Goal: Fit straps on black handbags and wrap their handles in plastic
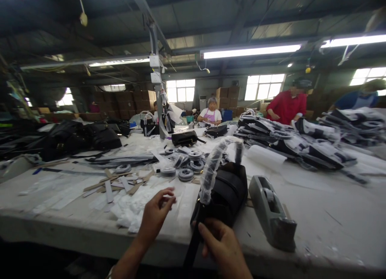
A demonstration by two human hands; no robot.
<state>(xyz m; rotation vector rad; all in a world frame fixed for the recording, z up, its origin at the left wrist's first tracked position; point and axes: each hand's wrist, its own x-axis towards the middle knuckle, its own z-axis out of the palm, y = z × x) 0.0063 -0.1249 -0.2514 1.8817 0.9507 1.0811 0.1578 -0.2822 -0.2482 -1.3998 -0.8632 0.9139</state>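
A black handbag (229, 190) stands at the front edge of the table, its arched handle (208, 176) wrapped in clear plastic film. My right hand (222, 242) is closed at the bag's near side, thumb and fingers pinching a black strap (193, 244) that hangs down over the table edge. To the left of the bag, my left hand (157, 214) is raised with loosely curled fingers apart and nothing in them. White tissue sheets (132, 208) lie beside and beyond that hand. Just right of the bag sits a grey tape dispenser (271, 212).
Rolled grey straps (185, 174) and cardboard strips (108, 186) lie behind the tissue. Plastic-wrapped bags (280, 138) are piled at the right, black bags (87, 138) at the left. A metal post (156, 77) rises mid-table. Several people, including one in a red top (286, 106), are across the table.
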